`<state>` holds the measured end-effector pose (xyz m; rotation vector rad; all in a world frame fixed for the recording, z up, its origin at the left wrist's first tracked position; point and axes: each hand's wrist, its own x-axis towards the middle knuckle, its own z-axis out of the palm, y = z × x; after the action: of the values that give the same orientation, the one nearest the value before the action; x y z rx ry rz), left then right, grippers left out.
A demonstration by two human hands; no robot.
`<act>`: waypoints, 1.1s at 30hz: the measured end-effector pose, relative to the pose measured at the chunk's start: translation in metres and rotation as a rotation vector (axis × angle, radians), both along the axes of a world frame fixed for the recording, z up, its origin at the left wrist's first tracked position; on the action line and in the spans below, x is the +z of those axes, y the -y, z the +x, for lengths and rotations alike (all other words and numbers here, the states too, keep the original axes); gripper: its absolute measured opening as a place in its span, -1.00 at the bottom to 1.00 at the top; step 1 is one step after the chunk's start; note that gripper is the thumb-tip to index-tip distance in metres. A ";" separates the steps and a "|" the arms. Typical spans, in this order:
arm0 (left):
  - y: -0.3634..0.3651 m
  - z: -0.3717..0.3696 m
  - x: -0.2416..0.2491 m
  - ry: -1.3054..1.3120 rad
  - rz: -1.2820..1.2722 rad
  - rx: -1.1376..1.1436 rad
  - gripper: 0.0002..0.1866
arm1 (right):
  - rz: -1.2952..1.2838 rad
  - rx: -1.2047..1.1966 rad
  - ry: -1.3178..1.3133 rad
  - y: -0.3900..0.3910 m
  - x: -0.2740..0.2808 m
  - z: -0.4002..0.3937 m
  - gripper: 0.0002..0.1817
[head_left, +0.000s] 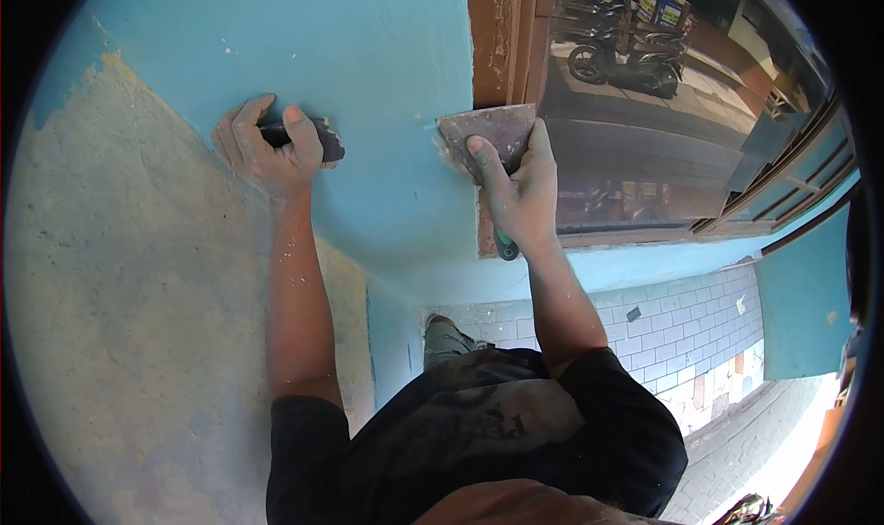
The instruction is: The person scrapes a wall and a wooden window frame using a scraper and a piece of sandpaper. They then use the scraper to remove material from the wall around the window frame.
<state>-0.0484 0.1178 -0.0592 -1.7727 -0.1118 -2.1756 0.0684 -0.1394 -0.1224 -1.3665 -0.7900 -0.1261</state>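
My left hand (269,152) is closed round a dark flat piece with a ragged, pale-crusted edge (330,144), held close against the blue wall (387,55). Its exact kind is partly hidden by my fingers. My right hand (520,180) grips a putty knife (488,129), thumb pressed on its wide, paste-smeared blade. The green end of the handle shows below my palm. That blade overlaps the seam between the blue paint and the brown window frame (502,37). Pale paste clings to the blade's left edge. Both hands are dusty.
Bare plaster (138,295) covers the wall at left. A glass window (635,147) at right reflects a parked motorbike. Below lies a tiled floor (663,332) with a small dark scrap (633,314) on it. A blue-green panel (806,295) stands at far right.
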 end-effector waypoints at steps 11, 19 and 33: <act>0.001 0.000 -0.001 -0.001 -0.009 0.005 -0.55 | -0.146 -0.002 -0.055 0.003 0.002 -0.003 -0.57; 0.003 0.000 -0.001 -0.008 -0.004 0.017 -0.55 | -0.101 -0.107 0.019 0.000 0.002 -0.014 -0.58; 0.008 0.003 -0.002 -0.027 -0.052 -0.023 -0.60 | 0.010 0.025 -0.107 0.002 -0.020 -0.011 -0.58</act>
<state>-0.0459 0.1101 -0.0610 -1.8398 -0.1433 -2.1826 0.0575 -0.1418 -0.1426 -1.3418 -0.7156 -0.0367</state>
